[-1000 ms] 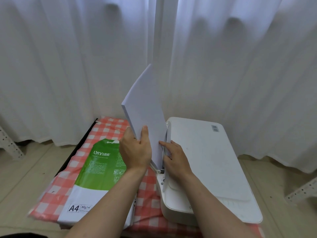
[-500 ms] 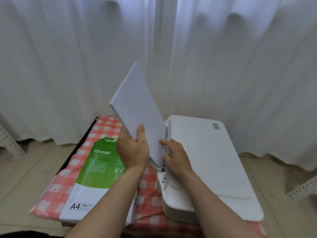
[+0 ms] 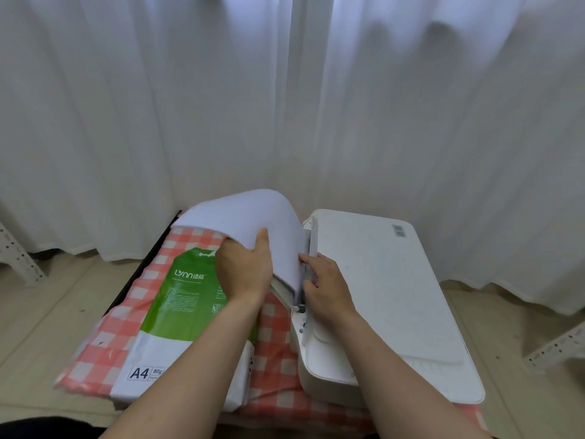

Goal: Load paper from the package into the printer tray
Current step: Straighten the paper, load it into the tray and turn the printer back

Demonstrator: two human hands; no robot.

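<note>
1. Head view, my left hand [image 3: 245,267]: it grasps a stack of white paper [image 3: 250,217], thumb on top near the sheets' near edge, fingers hidden underneath. The stack bends over in an arch, its free end drooping to the left above the far part of the table.
2. Head view, stack of white paper: its lower right edge sits at the left side of the printer [image 3: 389,299], in the narrow slot where a small white tray flap [image 3: 311,248] stands upright. I cannot tell how far the sheets are seated in the slot.
3. Head view, my right hand [image 3: 326,286]: it rests on the printer's left edge with fingers spread and extended toward the flap and the paper's edge. It touches the printer; it is not clenched, and I cannot tell whether the fingertips pinch anything.
4. Head view, printer: a flat white box with a closed lid, lying on the right side of the table, a small grey label near its far right corner.
5. Head view, paper package [image 3: 177,312]: a green and white wrapper marked A4, lying flat on the left side of the table, just beside the printer and partly under my left forearm.
6. Head view, table [image 3: 278,359]: low, covered with a red and white checked cloth, standing on a pale floor.
7. Head view, background: white curtains [image 3: 158,106] hang behind the table.
</note>
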